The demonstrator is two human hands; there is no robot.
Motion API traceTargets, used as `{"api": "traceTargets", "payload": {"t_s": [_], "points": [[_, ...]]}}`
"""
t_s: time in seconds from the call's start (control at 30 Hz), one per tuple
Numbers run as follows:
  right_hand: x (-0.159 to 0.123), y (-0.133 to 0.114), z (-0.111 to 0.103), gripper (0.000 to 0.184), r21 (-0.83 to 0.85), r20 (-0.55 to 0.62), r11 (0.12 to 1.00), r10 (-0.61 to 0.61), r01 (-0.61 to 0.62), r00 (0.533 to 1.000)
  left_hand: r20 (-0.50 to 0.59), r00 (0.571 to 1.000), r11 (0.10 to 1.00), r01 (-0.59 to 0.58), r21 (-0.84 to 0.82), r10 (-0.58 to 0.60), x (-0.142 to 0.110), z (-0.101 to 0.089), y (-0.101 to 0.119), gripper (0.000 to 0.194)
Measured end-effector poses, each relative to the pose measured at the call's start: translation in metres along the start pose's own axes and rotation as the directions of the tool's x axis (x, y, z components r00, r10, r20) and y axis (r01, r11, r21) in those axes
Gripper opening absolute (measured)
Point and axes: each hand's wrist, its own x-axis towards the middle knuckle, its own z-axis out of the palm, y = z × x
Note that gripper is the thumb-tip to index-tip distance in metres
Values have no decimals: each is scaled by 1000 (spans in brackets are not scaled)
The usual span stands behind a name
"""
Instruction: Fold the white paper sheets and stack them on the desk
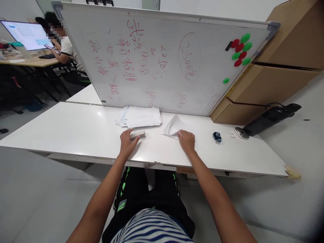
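Note:
On the white desk, a pale, narrow stapler (pixel 138 135) lies between the spread thumb and fingers of my left hand (pixel 128 142). The hand looks open; whether the thumb touches the stapler is hard to tell. My right hand (pixel 186 140) is closed on the right edge of a white paper (pixel 173 125), thumb and fingers pinching it. That paper is bent upward, and part of a sheet lies flat beneath it. Behind the stapler is a stack of papers (pixel 144 116) with uneven edges on its left side.
A whiteboard (pixel 162 60) with red writing and magnets stands along the desk's back. Cardboard boxes (pixel 273 81) are piled at the right, beside a black cylindrical device (pixel 270 119). A small dark blue object (pixel 217 136) sits nearby. Another person (pixel 68 50) sits at the far left.

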Motion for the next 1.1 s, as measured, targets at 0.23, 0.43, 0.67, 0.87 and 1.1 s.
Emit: {"api": "traceTargets", "payload": {"t_s": [0.23,0.43,0.67,0.87,1.1], "points": [[-43,-44,-30,37,83,83,968,-244,237,966,177,982,928,6,-373,64,-30,-6,41,53],[-132,-112,-49,30,172,159,927,-360,333,919,730,680,537,643,-547,-71,-67,-23,75,67],[-184,-106,-46,55,351,-10,930,122,-110,993,733,658,505,699,-506,-176,-95,-46,69,54],[-164,-82,-77,80,761,165,525,410,-380,897,677,735,648,496,-578,42,-78,-80,96,34],[-116,-85,-101,23,720,56,654,276,-230,960,419,889,696,182,-695,185,-53,-69,110,36]]}}
